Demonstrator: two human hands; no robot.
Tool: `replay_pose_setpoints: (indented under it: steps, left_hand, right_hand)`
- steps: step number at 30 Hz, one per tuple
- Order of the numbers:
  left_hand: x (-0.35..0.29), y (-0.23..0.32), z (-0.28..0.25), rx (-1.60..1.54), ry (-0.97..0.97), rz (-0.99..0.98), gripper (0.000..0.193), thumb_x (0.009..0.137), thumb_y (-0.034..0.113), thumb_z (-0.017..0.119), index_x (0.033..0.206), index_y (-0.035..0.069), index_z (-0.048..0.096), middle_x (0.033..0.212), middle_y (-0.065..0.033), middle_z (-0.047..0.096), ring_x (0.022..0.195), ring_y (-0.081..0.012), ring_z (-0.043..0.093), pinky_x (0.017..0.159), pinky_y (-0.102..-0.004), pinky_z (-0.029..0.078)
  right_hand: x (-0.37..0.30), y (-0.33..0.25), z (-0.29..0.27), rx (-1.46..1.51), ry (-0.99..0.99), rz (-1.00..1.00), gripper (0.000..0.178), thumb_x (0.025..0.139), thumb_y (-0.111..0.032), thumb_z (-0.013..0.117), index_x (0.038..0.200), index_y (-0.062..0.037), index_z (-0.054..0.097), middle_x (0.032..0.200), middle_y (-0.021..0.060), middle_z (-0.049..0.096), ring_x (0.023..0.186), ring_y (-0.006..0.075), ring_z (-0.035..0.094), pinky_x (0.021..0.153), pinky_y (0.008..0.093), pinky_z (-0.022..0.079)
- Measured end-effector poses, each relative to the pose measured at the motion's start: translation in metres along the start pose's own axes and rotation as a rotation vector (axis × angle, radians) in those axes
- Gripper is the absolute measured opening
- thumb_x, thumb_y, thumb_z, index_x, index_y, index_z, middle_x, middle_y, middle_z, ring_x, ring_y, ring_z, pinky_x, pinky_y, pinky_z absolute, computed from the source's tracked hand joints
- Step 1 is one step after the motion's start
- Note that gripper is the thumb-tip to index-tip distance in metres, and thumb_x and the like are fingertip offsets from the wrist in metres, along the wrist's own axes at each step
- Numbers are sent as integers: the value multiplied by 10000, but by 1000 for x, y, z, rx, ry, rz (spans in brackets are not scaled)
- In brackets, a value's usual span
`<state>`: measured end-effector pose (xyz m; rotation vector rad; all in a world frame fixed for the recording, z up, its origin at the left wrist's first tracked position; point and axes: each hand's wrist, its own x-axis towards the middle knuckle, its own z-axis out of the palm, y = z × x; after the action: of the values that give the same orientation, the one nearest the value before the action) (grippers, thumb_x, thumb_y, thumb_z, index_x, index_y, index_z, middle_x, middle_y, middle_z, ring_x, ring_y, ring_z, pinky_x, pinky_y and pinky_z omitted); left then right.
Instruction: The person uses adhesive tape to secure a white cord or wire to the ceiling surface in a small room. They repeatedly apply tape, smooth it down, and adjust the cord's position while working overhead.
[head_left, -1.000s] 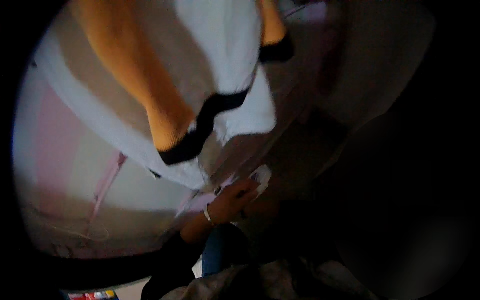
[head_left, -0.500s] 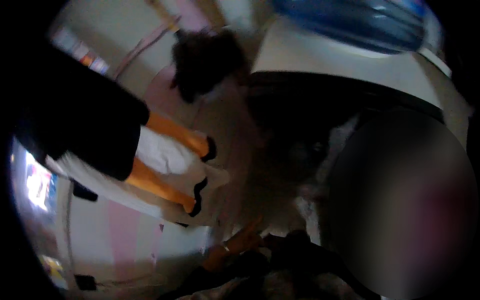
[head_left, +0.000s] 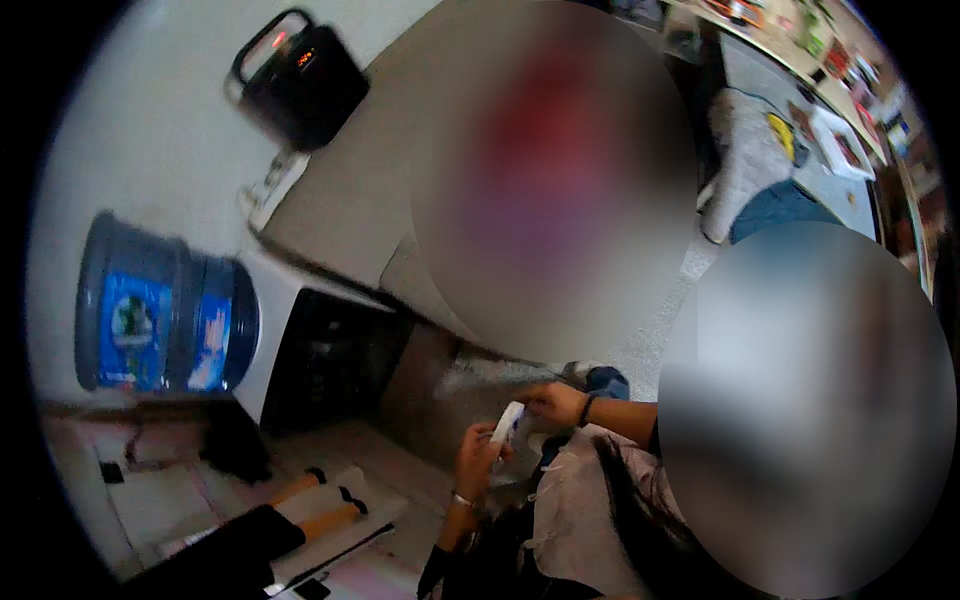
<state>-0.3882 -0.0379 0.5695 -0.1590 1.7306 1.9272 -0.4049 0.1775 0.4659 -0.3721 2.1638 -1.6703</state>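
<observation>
A broad grey-beige surface (head_left: pixel 345 205) spreads across the middle of the room, part of it lost behind a round blur. Across from me, to the upper right, is a cluttered pale blue-grey table (head_left: pixel 840 195). Close in, at the bottom, is the person at work, seen from above, in a pale top (head_left: pixel 575 515) with black sleeves, dark hair hanging over it. Just beside the surface, on the left, is a white water dispenser with a black front (head_left: pixel 335 350), and fitted on its top is a large blue water bottle (head_left: pixel 150 310) with a bright blue label. Near the wall is a black box-shaped device (head_left: pixel 310 90) with a carrying handle and a small glowing red display. A white tray (head_left: pixel 842 145) on the table has dark items in it. A white power strip (head_left: pixel 275 190) lies by the surface's edge.

The left hand (head_left: pixel 476 460) is closed around a white ring-shaped roll (head_left: pixel 507 425), tilted in front of the person's body, between the two hands. The right hand (head_left: pixel 556 402) has its fingers bent at the roll's upper edge; whether they pinch it I cannot tell. Smallest are a pale bracelet (head_left: pixel 463 499) on the left wrist and a dark band (head_left: pixel 586 411) on the right.
</observation>
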Motion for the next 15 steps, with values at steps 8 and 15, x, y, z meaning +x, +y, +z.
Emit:
replay_pose_setpoints:
  steps: [8,15]
  left_hand:
    - [128,61,202,67,-313,130,311,902,275,448,1041,5,515,628,-1,481,544,-75,433,454,-228,319]
    - [233,133,440,-189,-609,45,332,923,258,421,1128,5,486,658,-62,535,603,-150,516,575,-263,417]
  right_hand:
    - [-116,-28,-229,448,282,79,313,935,-220,511,1189,-43,555,972,35,616,846,129,544,729,277,460]
    - [-207,-53,-461,99,579,-142,272,913,-244,571,1061,-18,610,844,82,602,738,145,543,655,287,453]
